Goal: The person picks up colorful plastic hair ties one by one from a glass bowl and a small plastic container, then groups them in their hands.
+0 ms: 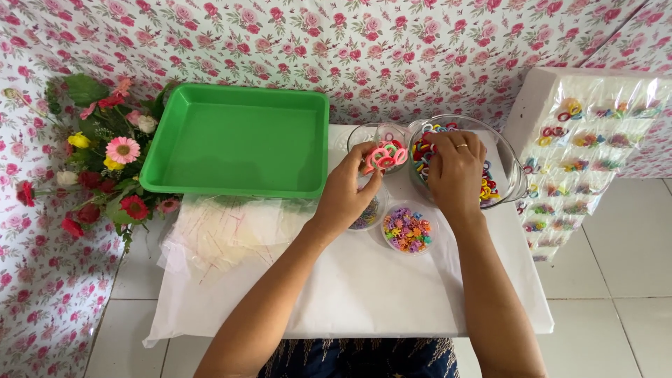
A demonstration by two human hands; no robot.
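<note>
Hair loops [385, 155], pink and red, sit pinched in the left hand [346, 192], its grip clamped on them above a small clear bowl [365, 134]. The right hand [455, 168] digs in the large glass bowl [514, 168] of mixed loops; I cannot tell its grip. They look light, soft and stretchy, best hooked by the band. On the bench [364, 287]: one green tray [241, 140], two small tubs [408, 229]

The left hand [345, 190] pinches a bunch of pink hair ties [384, 157] above a small glass bowl [360, 133]. The right hand [455, 170] reaches into the large glass bowl [505, 150] of coloured hair ties — a green tray [238, 140] sits beside.
</note>
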